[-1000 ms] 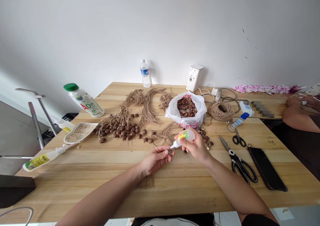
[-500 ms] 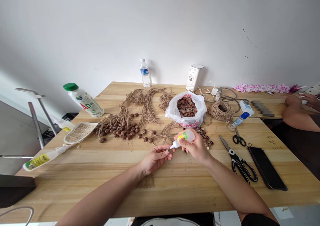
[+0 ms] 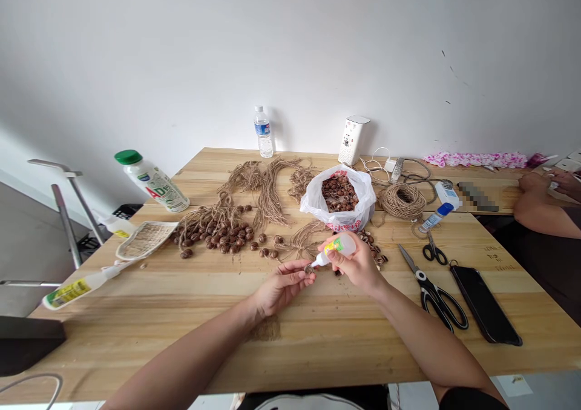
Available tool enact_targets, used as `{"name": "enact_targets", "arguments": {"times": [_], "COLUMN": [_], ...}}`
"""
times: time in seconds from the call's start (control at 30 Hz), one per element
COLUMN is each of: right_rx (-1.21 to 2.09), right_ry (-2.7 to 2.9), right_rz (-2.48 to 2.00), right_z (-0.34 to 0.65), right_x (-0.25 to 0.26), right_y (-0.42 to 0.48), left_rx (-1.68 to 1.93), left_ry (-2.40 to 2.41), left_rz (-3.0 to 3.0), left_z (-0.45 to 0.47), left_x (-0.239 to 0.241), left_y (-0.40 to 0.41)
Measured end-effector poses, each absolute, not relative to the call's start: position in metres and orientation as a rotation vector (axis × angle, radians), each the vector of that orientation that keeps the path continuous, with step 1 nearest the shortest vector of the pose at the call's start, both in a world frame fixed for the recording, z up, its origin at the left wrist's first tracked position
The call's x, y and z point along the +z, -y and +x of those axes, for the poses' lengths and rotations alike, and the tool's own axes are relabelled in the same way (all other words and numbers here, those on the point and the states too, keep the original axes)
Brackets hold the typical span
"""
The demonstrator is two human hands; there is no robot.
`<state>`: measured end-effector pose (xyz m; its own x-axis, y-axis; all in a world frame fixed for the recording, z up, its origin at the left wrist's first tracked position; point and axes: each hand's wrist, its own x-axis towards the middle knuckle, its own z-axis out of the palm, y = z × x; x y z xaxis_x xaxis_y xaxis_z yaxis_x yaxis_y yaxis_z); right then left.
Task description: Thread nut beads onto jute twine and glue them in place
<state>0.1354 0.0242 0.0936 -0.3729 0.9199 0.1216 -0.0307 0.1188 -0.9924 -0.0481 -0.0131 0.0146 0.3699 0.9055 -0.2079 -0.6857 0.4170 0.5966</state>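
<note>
Between thumb and fingers, my left hand (image 3: 282,286) pinches a small brown nut shell piece (image 3: 309,269). My right hand (image 3: 356,264) is wrapped around a white glue bottle (image 3: 334,249) with a yellow-green label, tilted so its nozzle meets the shell piece or sits just beside it. Whether glue is coming out is too small to see. Behind my hands stands a white plastic bag (image 3: 313,198) filled with brown shell pieces (image 3: 339,193). More shell halves (image 3: 374,254) lie by my right hand, and twine cords (image 3: 302,238) are spread just beyond my left fingers.
Whole nuts on twine (image 3: 222,234) are heaped left of centre. Scissors (image 3: 431,295), small scissors (image 3: 434,251) and a black phone (image 3: 485,304) lie at right, near a twine ball (image 3: 403,201). A woven tray (image 3: 147,239) and bottles are at left. Another person's arm (image 3: 544,201) rests far right.
The shell piece has turned slightly in my left fingers, and its open face shows more. The glue bottle has shifted a little to the right.
</note>
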Motion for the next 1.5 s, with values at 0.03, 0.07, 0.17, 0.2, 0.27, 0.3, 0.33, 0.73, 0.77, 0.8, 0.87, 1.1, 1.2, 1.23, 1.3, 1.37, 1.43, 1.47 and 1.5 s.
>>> {"name": "enact_targets", "arguments": {"times": [0.03,0.07,0.17,0.2,0.27,0.3,0.33,0.73,0.77,0.8,0.87,1.1,1.2,1.23,1.3,1.37,1.43,1.47,1.5], "right_rx": [1.388,1.387,1.381,1.379,1.377,1.376,1.377,1.391,1.393,1.393,1.387,1.365,1.361,1.357,1.356,1.356,1.354,1.352,1.350], "right_ry": [1.533,1.537,1.560,1.565,1.568,1.568,1.569,1.595,1.597,1.597,1.594,1.611,1.608,1.602,1.593,1.594,1.602,1.607,1.611], "right_rz": [-0.903,-0.900,-0.892,-0.890,-0.885,-0.881,-0.878,-0.821,-0.823,-0.826,-0.829,-0.822,-0.819,-0.819,-0.816,-0.815,-0.820,-0.823,-0.824], "right_z": [0.1354,0.1354,0.1351,0.1349,0.1345,0.1343,0.1341,0.1322,0.1320,0.1318,0.1317,0.1323,0.1324,0.1325,0.1328,0.1333,0.1338,0.1340,0.1342], "right_x": [0.0938,0.0941,0.0952,0.0954,0.0954,0.0952,0.0948,0.0964,0.0970,0.0973,0.0975,0.0969,0.0965,0.0963,0.0960,0.0961,0.0966,0.0969,0.0972], "right_y": [-0.0241,-0.0239,-0.0230,-0.0227,-0.0223,-0.0223,-0.0223,-0.0215,-0.0212,-0.0210,-0.0210,-0.0216,-0.0216,-0.0217,-0.0219,-0.0221,-0.0220,-0.0219,-0.0218], "left_rx": [1.065,1.064,1.059,1.056,1.046,1.039,1.034,1.035,1.036,1.036,1.037,1.033,1.032,1.033,1.040,1.050,1.057,1.056,1.056], "left_ry": [-0.556,-0.555,-0.562,-0.566,-0.572,-0.573,-0.573,-0.562,-0.563,-0.564,-0.567,-0.575,-0.583,-0.586,-0.589,-0.587,-0.582,-0.580,-0.579], "left_rz": [0.451,0.449,0.450,0.451,0.454,0.455,0.455,0.469,0.466,0.464,0.464,0.448,0.450,0.455,0.464,0.465,0.466,0.468,0.471], "left_z": [-0.0481,-0.0481,-0.0484,-0.0485,-0.0488,-0.0490,-0.0490,-0.0470,-0.0469,-0.0468,-0.0467,-0.0459,-0.0460,-0.0461,-0.0464,-0.0468,-0.0472,-0.0474,-0.0476], "left_x": [0.0150,0.0153,0.0149,0.0144,0.0130,0.0124,0.0120,0.0121,0.0118,0.0115,0.0116,0.0153,0.0153,0.0149,0.0136,0.0119,0.0104,0.0098,0.0094], "left_y": [0.0131,0.0130,0.0127,0.0126,0.0124,0.0124,0.0124,0.0113,0.0111,0.0110,0.0108,0.0119,0.0121,0.0119,0.0115,0.0111,0.0109,0.0109,0.0109]}}
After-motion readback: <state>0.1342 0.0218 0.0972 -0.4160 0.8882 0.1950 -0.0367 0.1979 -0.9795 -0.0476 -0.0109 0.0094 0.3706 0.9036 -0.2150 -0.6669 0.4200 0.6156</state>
